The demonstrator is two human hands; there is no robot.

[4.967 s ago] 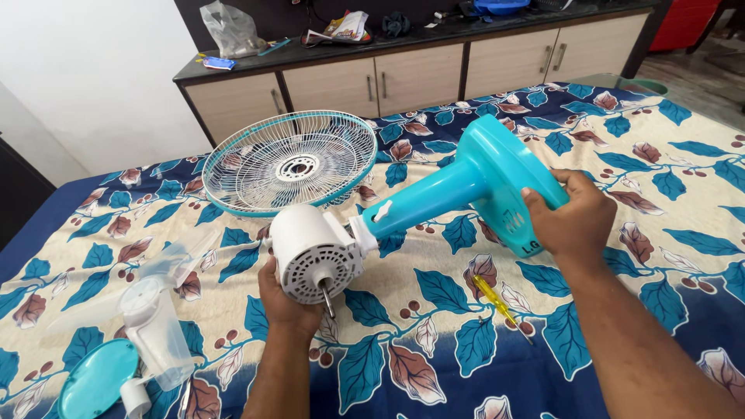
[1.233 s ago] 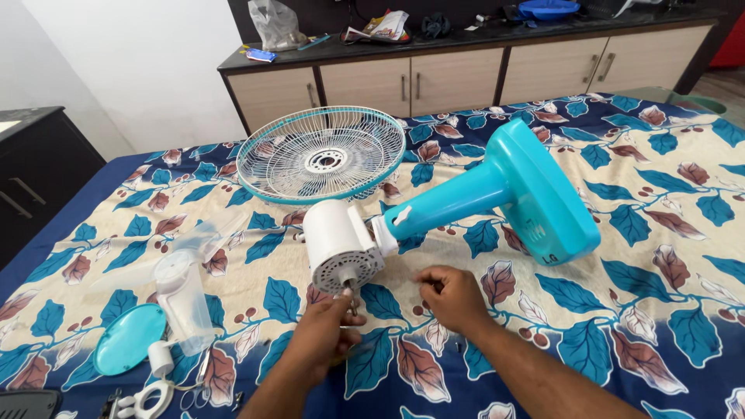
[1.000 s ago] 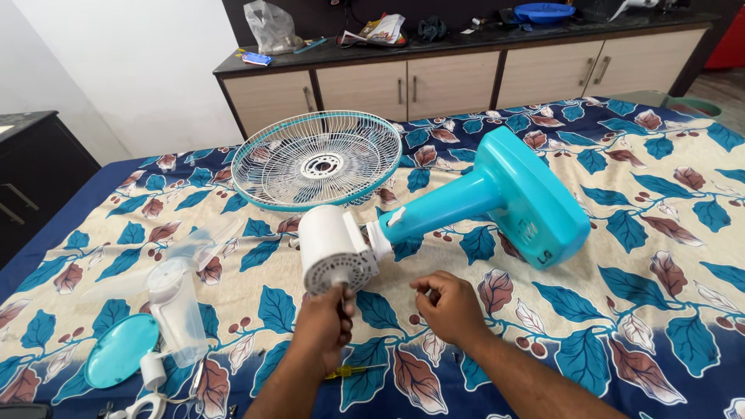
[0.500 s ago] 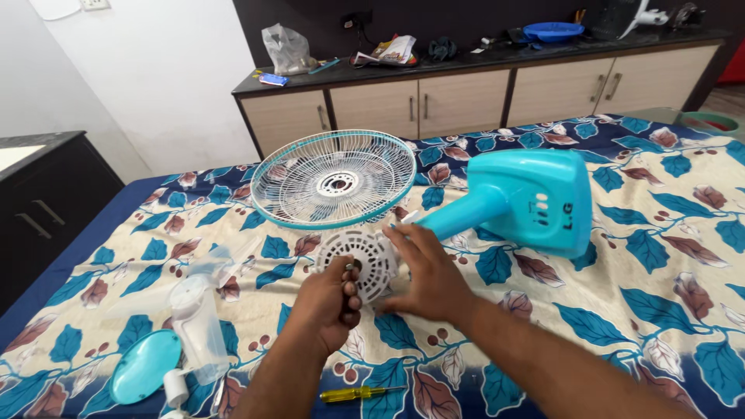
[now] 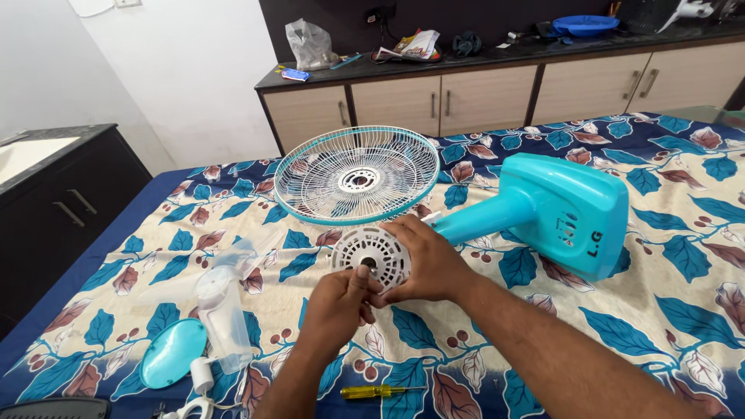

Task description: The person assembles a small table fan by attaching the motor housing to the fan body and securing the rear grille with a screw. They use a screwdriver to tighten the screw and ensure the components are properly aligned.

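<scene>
A person's two bare hands work on a dismantled table fan lying on a bed covered with a blue leaf-print sheet. The left hand has its fingers pinched narrowly at the centre of the white motor housing, where the shaft sits; the shaft itself is hidden under the fingertips. The right hand lies flat against the right side of the housing, its fingers spread wide and curled over the rim, steadying it. The housing's vented round face points up towards the camera. From just beyond the right fingers, the turquoise neck and base of the fan stretch away to the right, resting on the sheet. Past both sets of fingers, near the housing, lies the round white wire guard with a turquoise rim. To the left of the left fingers, well apart, lie the clear fan blade and a turquoise cap. Below the wrists lies a yellow screwdriver.
</scene>
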